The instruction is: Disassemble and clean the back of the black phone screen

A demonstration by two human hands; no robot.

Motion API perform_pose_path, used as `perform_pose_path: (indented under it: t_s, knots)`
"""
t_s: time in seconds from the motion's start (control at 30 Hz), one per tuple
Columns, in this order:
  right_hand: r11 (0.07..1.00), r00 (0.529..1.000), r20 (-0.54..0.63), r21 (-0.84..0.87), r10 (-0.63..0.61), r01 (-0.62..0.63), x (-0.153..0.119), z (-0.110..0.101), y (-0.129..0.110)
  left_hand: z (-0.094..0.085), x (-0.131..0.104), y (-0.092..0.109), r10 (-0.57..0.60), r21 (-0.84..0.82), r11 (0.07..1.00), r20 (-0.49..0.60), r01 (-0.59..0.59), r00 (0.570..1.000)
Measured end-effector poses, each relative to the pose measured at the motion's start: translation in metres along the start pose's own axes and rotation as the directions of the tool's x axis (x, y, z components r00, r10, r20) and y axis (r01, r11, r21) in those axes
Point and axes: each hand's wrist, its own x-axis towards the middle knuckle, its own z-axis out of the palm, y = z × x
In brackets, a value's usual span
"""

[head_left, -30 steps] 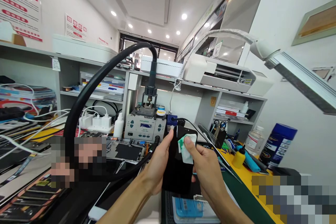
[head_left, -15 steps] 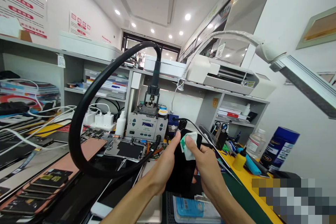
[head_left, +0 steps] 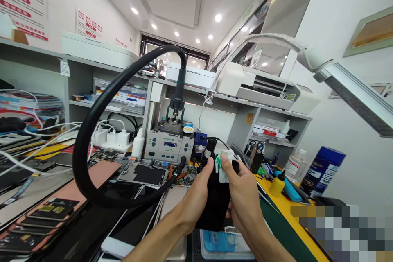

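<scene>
A black phone-like slab (head_left: 215,204) is held upright over the bench, its dark face towards me. My left hand (head_left: 196,196) grips its left edge, thumb along the side near the top. My right hand (head_left: 245,190) is at the upper right edge, its thumb pressing a white and green wipe (head_left: 223,168) against the slab's upper face. Some fingers of both hands are hidden behind the slab.
A thick black hose (head_left: 80,147) loops from a hot-air station (head_left: 168,147) at the left. Phone parts and white cables crowd the left side. On the right stand a yellow bottle (head_left: 277,186), a clear bottle (head_left: 295,166) and a blue can (head_left: 324,170). A lamp (head_left: 353,94) hangs above.
My right thumb and the wipe have shifted slightly up and right on the slab. The right hand's fingers have moved a little higher. The whole view has shifted slightly.
</scene>
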Motion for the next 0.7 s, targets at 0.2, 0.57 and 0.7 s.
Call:
perform_pose_path:
  t_s: [0.2, 0.57, 0.7]
  knots:
    - [0.994, 0.996, 0.039, 0.067, 0.082, -0.084, 0.002, -0.006, 0.006, -0.004, 0.001, 0.005, -0.159, 0.015, 0.987, -0.019, 0.159, 0.987]
    - [0.995, 0.996, 0.056, 0.072, 0.068, -0.072, 0.002, -0.008, 0.006, -0.003, -0.004, 0.014, -0.2, 0.023, 0.98, 0.019, 0.199, 0.98]
    - [0.998, 0.995, 0.083, 0.034, 0.058, -0.061, 0.003, -0.006, -0.001, 0.001, -0.003, 0.008, -0.194, 0.099, 0.975, -0.063, 0.199, 0.979]
